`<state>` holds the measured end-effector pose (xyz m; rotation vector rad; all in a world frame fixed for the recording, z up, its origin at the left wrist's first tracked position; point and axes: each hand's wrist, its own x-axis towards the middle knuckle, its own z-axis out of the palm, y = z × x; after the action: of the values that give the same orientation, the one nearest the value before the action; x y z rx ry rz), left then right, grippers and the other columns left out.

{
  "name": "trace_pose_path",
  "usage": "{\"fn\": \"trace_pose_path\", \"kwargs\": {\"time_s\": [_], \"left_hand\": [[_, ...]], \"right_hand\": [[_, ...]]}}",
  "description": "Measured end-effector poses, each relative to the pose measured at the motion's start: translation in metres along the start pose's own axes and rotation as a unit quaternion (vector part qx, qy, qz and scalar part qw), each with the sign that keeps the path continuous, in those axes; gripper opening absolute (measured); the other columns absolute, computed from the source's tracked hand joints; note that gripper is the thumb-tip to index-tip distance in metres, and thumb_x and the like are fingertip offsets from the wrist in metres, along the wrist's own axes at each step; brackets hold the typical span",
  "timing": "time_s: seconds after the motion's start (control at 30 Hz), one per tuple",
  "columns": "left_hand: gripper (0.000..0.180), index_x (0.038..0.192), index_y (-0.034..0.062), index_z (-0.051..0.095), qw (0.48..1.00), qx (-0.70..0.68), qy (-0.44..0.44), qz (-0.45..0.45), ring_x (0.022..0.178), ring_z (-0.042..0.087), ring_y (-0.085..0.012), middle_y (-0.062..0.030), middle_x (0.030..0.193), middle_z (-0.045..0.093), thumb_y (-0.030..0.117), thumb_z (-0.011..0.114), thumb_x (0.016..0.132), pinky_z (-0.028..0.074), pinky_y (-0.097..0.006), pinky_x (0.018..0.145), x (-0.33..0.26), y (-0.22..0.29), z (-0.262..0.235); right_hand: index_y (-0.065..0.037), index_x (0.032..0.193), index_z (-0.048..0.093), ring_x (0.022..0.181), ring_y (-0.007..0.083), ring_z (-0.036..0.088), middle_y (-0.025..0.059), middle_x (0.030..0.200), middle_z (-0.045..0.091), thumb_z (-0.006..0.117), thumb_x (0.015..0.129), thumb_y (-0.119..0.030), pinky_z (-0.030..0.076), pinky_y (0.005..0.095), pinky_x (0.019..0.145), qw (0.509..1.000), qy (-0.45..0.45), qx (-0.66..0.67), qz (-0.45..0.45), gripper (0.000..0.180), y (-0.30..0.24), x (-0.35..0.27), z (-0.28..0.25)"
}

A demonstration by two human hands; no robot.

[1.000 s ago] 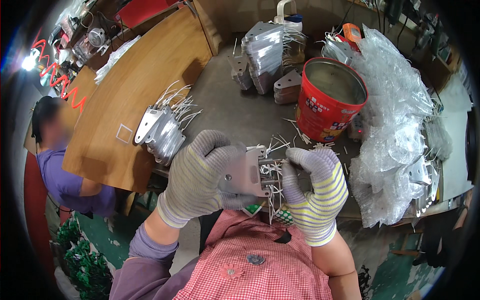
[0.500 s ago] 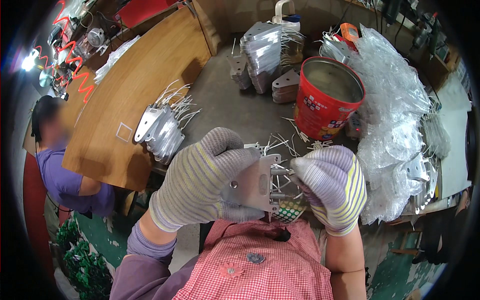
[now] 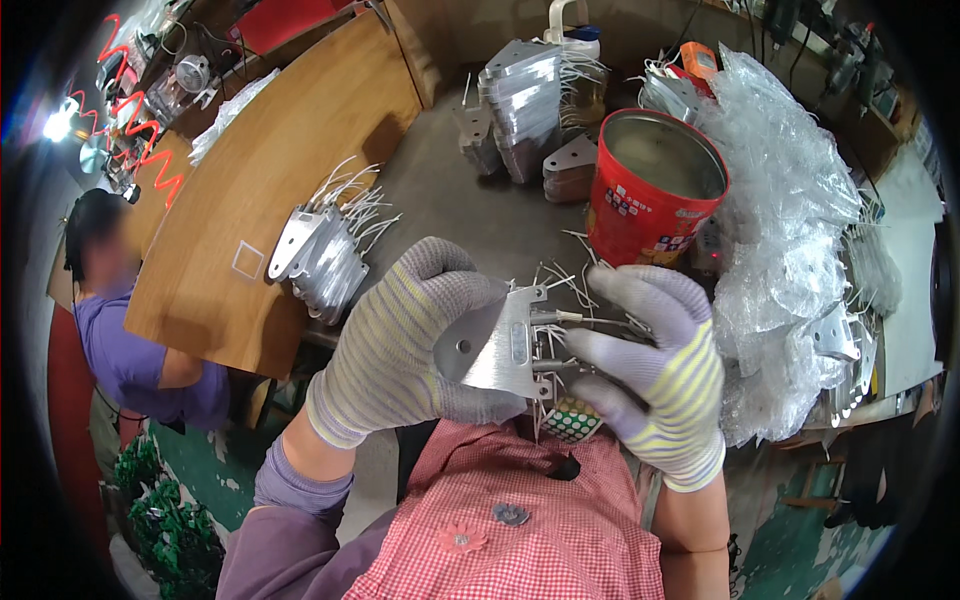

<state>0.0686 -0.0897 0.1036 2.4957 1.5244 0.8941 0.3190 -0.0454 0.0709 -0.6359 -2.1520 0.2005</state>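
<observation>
My left hand (image 3: 395, 345), in a striped knit glove, is closed on a flat silver metal plate (image 3: 497, 352) with a round hole and a slot. Short metal tubes and white wires (image 3: 560, 318) stick out of the plate's right edge. My right hand (image 3: 665, 385), gloved the same way, is beside those tubes with its fingers spread. Its fingertips are close to the wires, and I see nothing gripped between them. Below the plate shows a green, white-dotted piece (image 3: 572, 420).
A stack of similar plates with wires (image 3: 325, 260) lies left; taller stacks (image 3: 522, 110) stand behind. A red tin bucket (image 3: 640, 215) is right of centre, beside a heap of clear plastic wrap (image 3: 785, 230). A person in purple (image 3: 150, 340) sits at far left.
My right hand has gone from a closed grip at the upper tube to spread fingers. The plate in my left hand has shifted slightly left and tilted, its face now brighter.
</observation>
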Motion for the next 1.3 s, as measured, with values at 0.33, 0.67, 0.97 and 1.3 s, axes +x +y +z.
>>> {"fn": "trace_pose_path", "kwargs": {"time_s": [0.33,0.67,0.97,1.3], "left_hand": [[0.074,0.108,0.0049,0.07,1.0,0.007,-0.004,0.003,0.091,0.065,-0.0315,-0.0131,0.104,0.06,0.042,0.096,0.05,0.053,-0.04,0.081,0.002,-0.021,-0.006],[0.078,0.113,0.0049,0.07,0.996,0.02,-0.071,-0.057,0.1,0.063,-0.0342,-0.0129,0.112,0.06,0.043,0.096,0.05,0.05,-0.042,0.091,-0.007,-0.05,-0.008],[0.03,0.1,0.011,0.073,0.992,0.057,-0.108,0.044,0.096,0.061,-0.0301,-0.0118,0.104,0.063,0.026,0.08,0.075,0.049,-0.041,0.078,0.033,0.002,0.015],[0.017,0.085,0.0105,0.073,0.996,0.02,-0.053,0.065,0.091,0.062,-0.0313,-0.0098,0.093,0.067,0.023,0.079,0.075,0.044,-0.043,0.087,0.045,0.013,0.053]], "right_hand": [[-0.005,0.082,0.068,0.113,0.0387,0.058,0.0164,0.12,0.066,0.076,0.074,-0.015,0.047,0.048,0.096,0.995,0.019,0.02,0.1,0.015,0.027,-0.02,-0.005],[-0.01,0.087,0.07,0.096,0.0342,0.057,0.0124,0.095,0.06,0.079,0.073,-0.017,0.048,0.0464,0.084,0.941,-0.095,-0.235,0.225,0.018,0.092,-0.057,0.044],[-0.01,0.091,0.068,0.094,0.0291,0.065,0.0091,0.094,0.066,0.074,0.078,-0.021,0.053,0.0451,0.076,0.888,-0.202,-0.328,0.251,0.018,0.106,-0.037,0.07],[-0.004,0.1,0.067,0.072,0.0164,0.067,0.0083,0.084,0.071,0.073,0.086,0.0,0.052,0.0293,0.066,0.936,0.117,0.174,0.284,0.016,0.025,-0.043,0.028]]}}
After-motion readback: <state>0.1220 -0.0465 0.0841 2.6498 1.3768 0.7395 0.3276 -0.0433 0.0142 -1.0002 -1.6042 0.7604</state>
